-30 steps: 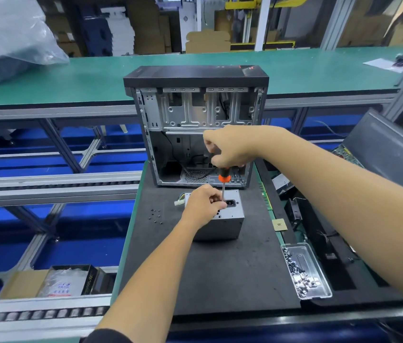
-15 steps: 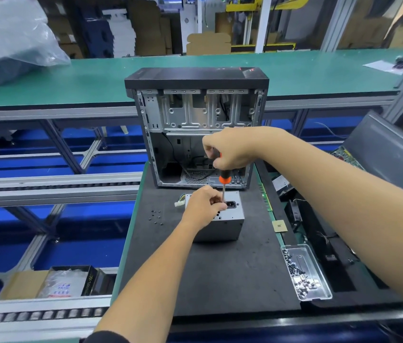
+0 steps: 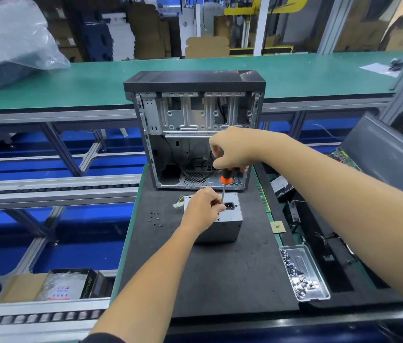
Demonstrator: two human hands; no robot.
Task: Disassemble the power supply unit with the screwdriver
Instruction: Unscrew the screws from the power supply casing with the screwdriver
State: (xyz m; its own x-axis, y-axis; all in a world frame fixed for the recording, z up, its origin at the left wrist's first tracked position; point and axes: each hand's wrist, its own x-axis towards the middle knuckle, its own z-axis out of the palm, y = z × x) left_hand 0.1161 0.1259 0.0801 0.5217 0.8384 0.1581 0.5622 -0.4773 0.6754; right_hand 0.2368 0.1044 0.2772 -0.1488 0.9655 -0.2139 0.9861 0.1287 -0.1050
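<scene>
A grey metal power supply unit [image 3: 230,229] sits on the dark mat [image 3: 215,276], its socket face turned up. My right hand [image 3: 232,149] grips the black and orange handle of a screwdriver [image 3: 225,179], held upright with its tip down on the unit's top. My left hand [image 3: 203,209] rests on the unit and pinches the thin shaft near the tip. A white connector [image 3: 177,204] pokes out at the unit's left side.
An open computer case [image 3: 195,129] stands just behind the unit. Several loose screws [image 3: 154,219] lie on the mat to the left. A clear tray of screws [image 3: 303,273] and a CPU chip [image 3: 277,227] lie to the right, beside a leaning grey panel [image 3: 388,154].
Both hands and the screwdriver stay almost where they were; the right hand has turned slightly on the handle. The unit has not moved.
</scene>
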